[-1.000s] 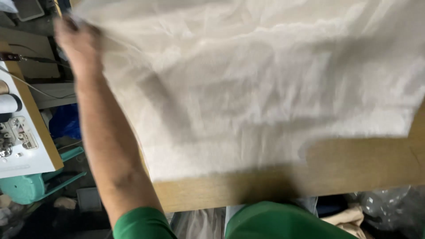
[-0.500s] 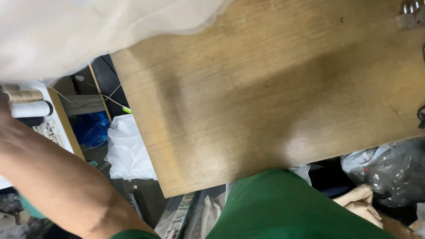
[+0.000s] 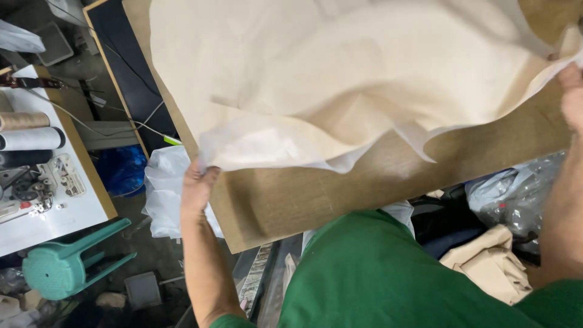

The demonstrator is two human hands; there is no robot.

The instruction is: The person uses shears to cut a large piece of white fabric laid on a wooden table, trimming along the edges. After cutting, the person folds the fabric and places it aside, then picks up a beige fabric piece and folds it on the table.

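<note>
Both hands are pinched shut on the cream fabric sheet (image 3: 340, 79) draped over the wooden table (image 3: 291, 200), left hand (image 3: 197, 185) at the near corner, right hand (image 3: 572, 97) on the far edge, and it looks light, floppy, best gripped at the edges.

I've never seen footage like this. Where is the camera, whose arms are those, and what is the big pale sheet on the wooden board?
There is no machine here. The camera sits on a person's head and looks down, so the green shirt at the bottom is their own. The left hand grips the near corner of a large cream cloth, and the right hand holds its far edge at the frame's side. The cloth is spread, wrinkled and partly lifted, over a wooden table. To the left, a white table carries thread spools and small metal parts; below it stands a green plastic stool.
</note>
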